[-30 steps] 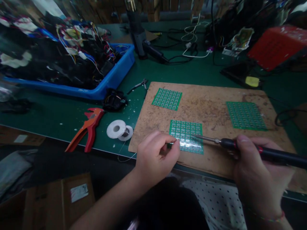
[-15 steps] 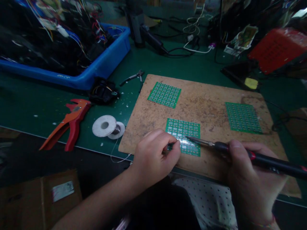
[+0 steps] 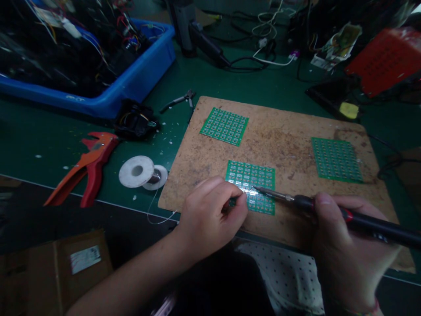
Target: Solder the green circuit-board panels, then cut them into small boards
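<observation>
A soldering iron (image 3: 304, 202) lies in the grip of my right hand (image 3: 351, 245), its metal tip on or just over the middle of a green circuit board panel (image 3: 263, 175). My left hand (image 3: 213, 210) is closed in a pinch at the panel's left edge, close to the iron's tip. Solder wire (image 3: 148, 213) runs from a white spool (image 3: 136, 171) toward this hand; the piece within the fingers is mostly hidden. Two more green panels lie on the brown board (image 3: 279, 131): one panel (image 3: 225, 126) at the back left, another panel (image 3: 337, 160) at the right.
Red-orange cutters (image 3: 94, 164), small pliers (image 3: 179, 102) and a black wired part (image 3: 136, 120) lie left of the board. Behind them stands a blue bin (image 3: 138, 70) of wired parts. An iron stand with yellow sponge (image 3: 348, 110) and a red box (image 3: 388, 61) are at the back right.
The view has shifted slightly, so the spool, cutters and bin sit a little further left. Both hands keep nearly the same place at the panel, the iron's tip a touch further left.
</observation>
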`<state>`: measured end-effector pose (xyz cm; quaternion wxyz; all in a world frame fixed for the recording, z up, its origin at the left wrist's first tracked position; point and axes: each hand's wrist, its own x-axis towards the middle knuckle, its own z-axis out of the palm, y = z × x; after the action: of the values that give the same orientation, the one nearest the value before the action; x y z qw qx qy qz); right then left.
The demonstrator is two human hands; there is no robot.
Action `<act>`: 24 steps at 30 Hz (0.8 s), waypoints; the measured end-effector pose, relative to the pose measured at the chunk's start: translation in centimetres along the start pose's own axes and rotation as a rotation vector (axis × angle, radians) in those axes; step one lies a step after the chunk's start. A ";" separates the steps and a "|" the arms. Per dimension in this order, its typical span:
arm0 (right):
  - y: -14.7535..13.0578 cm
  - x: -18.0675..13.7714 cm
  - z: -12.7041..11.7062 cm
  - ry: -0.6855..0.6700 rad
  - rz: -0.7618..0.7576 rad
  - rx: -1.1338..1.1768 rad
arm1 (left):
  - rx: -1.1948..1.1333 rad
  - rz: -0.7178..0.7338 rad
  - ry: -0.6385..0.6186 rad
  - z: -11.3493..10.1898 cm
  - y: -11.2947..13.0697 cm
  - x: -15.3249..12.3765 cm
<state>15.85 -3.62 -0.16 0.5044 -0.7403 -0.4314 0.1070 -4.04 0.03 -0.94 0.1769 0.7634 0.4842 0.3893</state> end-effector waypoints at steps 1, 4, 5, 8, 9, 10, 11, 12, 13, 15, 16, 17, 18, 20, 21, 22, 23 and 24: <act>0.0 0.0 0.0 0.001 0.001 -0.004 | 0.002 0.000 -0.003 0.0 0.0 0.0; -0.1 0.0 0.0 0.013 0.011 -0.001 | 0.011 0.003 -0.012 0.0 0.0 0.1; -0.1 0.0 0.1 0.014 0.014 0.003 | 0.013 0.004 -0.013 0.0 -0.1 0.1; -0.1 -0.1 0.1 0.004 0.016 0.000 | 0.021 0.002 -0.018 0.0 -0.1 0.1; -0.1 -0.1 0.1 0.005 0.016 0.000 | 0.022 0.001 -0.019 0.1 -0.1 0.1; -0.1 -0.1 0.1 0.007 0.016 0.003 | 0.023 -0.001 -0.021 0.1 -0.1 0.0; -0.1 -0.2 0.1 0.013 0.018 0.009 | 0.022 -0.001 -0.024 0.1 -0.1 0.0; -0.2 -0.2 0.1 0.015 0.019 0.011 | 0.020 -0.001 -0.028 0.2 0.0 0.0; -0.2 -0.1 0.1 0.014 0.015 0.007 | 0.018 0.001 -0.029 0.2 0.0 0.0; -0.2 0.0 0.1 0.002 0.011 -0.009 | 0.019 0.003 -0.025 0.2 0.0 0.1; -0.2 0.0 0.1 -0.001 0.012 -0.013 | 0.022 0.005 -0.023 0.2 0.0 0.1; -0.3 0.0 0.2 0.004 0.013 -0.011 | 0.026 0.005 -0.022 0.2 0.0 0.1; -0.3 0.1 0.2 0.013 0.014 -0.005 | 0.030 0.004 -0.021 0.1 0.0 0.1; -0.3 0.1 0.2 0.026 0.017 0.007 | 0.031 0.002 -0.025 0.1 0.0 0.0; -0.4 0.0 0.3 0.032 0.017 0.008 | 0.030 0.000 -0.029 0.2 0.0 0.0; -0.4 0.0 0.3 0.034 0.019 0.009 | 0.028 -0.002 -0.030 0.2 0.0 -0.1; -0.4 0.0 0.3 0.033 0.023 0.008 | 0.026 -0.005 -0.030 0.2 0.0 -0.1; -0.5 -0.1 0.3 0.030 0.026 0.003 | 0.022 -0.009 -0.029 0.2 0.0 -0.1</act>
<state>15.39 -3.43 0.07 0.5105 -0.7466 -0.4139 0.1032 -3.93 -0.07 -1.11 0.1775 0.7686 0.4894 0.3719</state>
